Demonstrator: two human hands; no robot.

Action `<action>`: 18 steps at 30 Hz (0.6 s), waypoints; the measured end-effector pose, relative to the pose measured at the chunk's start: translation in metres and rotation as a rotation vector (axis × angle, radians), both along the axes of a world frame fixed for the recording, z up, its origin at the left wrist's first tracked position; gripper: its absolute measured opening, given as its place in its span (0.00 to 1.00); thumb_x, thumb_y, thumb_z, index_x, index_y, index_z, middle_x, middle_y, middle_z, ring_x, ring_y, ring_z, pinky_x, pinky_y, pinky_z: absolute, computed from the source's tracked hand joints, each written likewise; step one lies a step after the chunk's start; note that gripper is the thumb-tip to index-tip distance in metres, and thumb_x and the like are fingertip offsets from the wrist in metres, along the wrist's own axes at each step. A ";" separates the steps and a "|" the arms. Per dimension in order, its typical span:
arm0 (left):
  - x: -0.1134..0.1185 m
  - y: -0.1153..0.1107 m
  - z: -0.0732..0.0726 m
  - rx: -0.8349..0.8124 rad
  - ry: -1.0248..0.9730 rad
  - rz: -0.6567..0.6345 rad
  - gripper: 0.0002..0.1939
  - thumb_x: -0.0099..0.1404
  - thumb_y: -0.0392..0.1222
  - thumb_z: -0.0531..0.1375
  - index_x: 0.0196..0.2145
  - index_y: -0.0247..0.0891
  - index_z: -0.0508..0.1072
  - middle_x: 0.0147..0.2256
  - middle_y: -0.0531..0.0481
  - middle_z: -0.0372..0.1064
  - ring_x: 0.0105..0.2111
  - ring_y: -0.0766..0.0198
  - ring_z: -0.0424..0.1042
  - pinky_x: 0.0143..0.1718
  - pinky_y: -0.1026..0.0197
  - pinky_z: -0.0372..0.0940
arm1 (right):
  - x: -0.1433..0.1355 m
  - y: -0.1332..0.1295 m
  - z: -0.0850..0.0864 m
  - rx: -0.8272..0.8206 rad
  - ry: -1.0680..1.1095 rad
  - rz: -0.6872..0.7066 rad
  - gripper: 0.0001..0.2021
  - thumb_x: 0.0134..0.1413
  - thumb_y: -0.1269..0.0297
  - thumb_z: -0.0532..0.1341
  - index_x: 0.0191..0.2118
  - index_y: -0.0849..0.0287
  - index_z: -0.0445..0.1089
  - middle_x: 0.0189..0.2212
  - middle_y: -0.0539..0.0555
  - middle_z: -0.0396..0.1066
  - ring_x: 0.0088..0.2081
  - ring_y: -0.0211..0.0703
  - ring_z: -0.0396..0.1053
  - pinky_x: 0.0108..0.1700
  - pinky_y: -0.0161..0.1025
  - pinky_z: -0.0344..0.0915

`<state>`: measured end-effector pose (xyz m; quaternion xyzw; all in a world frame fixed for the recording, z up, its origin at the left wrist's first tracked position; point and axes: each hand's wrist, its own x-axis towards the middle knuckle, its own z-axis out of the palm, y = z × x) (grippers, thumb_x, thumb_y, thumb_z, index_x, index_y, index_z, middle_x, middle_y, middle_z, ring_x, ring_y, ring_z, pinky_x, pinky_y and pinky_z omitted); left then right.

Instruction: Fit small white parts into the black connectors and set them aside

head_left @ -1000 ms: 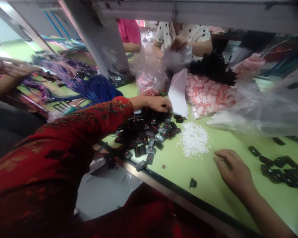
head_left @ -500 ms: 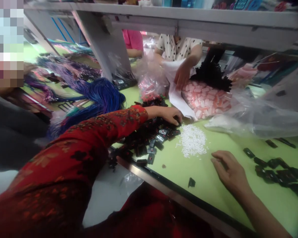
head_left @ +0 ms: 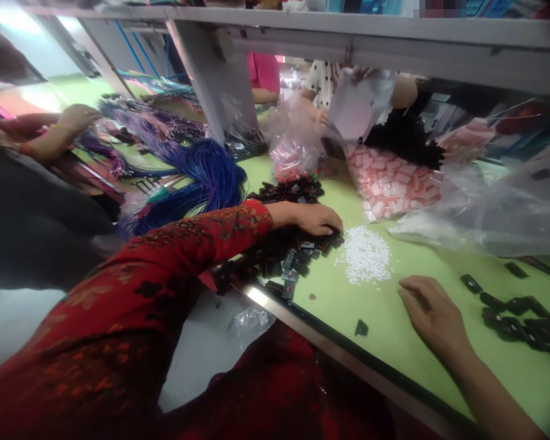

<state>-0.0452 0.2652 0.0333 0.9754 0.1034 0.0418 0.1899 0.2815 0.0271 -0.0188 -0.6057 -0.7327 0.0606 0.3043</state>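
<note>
My left hand (head_left: pixel 318 219), at the end of a red flowered sleeve, reaches over a heap of small black plastic parts (head_left: pixel 289 260). Its fingers are bent down and closed at the heap's right end, against a dark piece; the fingertips are partly hidden. Just right of it lies a pile of tiny white pieces (head_left: pixel 366 255). My right hand (head_left: pixel 433 308) rests on the green tabletop (head_left: pixel 325 324) right of that pile, fingers loosely bent, thumb a little apart, nothing visible in it. One black part (head_left: pixel 361 328) lies alone near the front edge.
More black parts (head_left: pixel 522 318) lie at the right. Behind are a bag of pink-and-white pieces (head_left: pixel 394 186), clear plastic (head_left: pixel 486 220) and a bundle of blue wires (head_left: pixel 211 171). A shelf (head_left: pixel 302 30) spans above. Co-workers sit opposite and at the left.
My view has shifted slightly. My left hand stays at the heap, its fingers lower over the parts. The co-worker opposite has lifted the white sheet or bag off the table.
</note>
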 end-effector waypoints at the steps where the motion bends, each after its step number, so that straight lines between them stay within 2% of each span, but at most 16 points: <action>1: -0.002 -0.004 0.000 0.001 0.012 -0.016 0.20 0.65 0.37 0.57 0.52 0.41 0.79 0.54 0.41 0.77 0.56 0.52 0.73 0.63 0.49 0.62 | 0.000 0.000 0.000 0.000 -0.006 0.002 0.10 0.66 0.55 0.59 0.42 0.54 0.74 0.45 0.57 0.75 0.41 0.47 0.76 0.44 0.45 0.73; 4: -0.014 -0.015 0.003 0.026 0.000 0.003 0.20 0.65 0.38 0.57 0.53 0.43 0.79 0.54 0.41 0.77 0.56 0.50 0.72 0.64 0.46 0.60 | 0.001 0.000 -0.001 -0.007 -0.030 -0.003 0.10 0.66 0.55 0.59 0.43 0.54 0.74 0.45 0.57 0.75 0.42 0.48 0.76 0.45 0.45 0.73; 7: -0.022 -0.027 0.004 0.028 -0.070 0.027 0.25 0.66 0.41 0.57 0.60 0.41 0.74 0.61 0.39 0.71 0.61 0.49 0.68 0.66 0.47 0.56 | 0.000 0.001 -0.001 -0.011 -0.038 -0.019 0.11 0.65 0.54 0.60 0.42 0.54 0.75 0.45 0.57 0.76 0.40 0.47 0.76 0.42 0.45 0.73; 9: -0.019 -0.034 0.002 0.023 -0.072 0.020 0.26 0.67 0.42 0.57 0.62 0.41 0.73 0.63 0.41 0.68 0.64 0.49 0.65 0.68 0.48 0.54 | 0.000 0.001 -0.001 0.000 -0.037 -0.024 0.11 0.65 0.54 0.60 0.42 0.54 0.75 0.45 0.57 0.75 0.39 0.47 0.76 0.41 0.45 0.73; 13: -0.010 -0.039 -0.002 0.102 0.021 0.047 0.22 0.68 0.41 0.56 0.57 0.43 0.77 0.59 0.44 0.74 0.66 0.47 0.63 0.71 0.44 0.46 | -0.002 0.000 0.001 0.012 -0.041 -0.012 0.10 0.65 0.55 0.59 0.42 0.54 0.75 0.44 0.56 0.75 0.41 0.48 0.76 0.43 0.44 0.73; 16: -0.013 -0.040 0.004 0.154 0.088 0.069 0.20 0.69 0.42 0.54 0.55 0.43 0.78 0.58 0.44 0.74 0.68 0.47 0.59 0.72 0.43 0.39 | -0.002 -0.001 0.003 0.011 -0.046 -0.007 0.11 0.65 0.55 0.59 0.42 0.54 0.74 0.45 0.57 0.76 0.44 0.49 0.76 0.45 0.45 0.73; 18: -0.025 -0.047 0.014 0.128 0.069 0.081 0.23 0.71 0.45 0.54 0.60 0.41 0.74 0.63 0.42 0.69 0.69 0.48 0.57 0.73 0.44 0.39 | -0.002 -0.002 0.004 0.017 -0.041 -0.004 0.11 0.64 0.54 0.59 0.42 0.54 0.74 0.45 0.57 0.76 0.45 0.51 0.76 0.46 0.46 0.73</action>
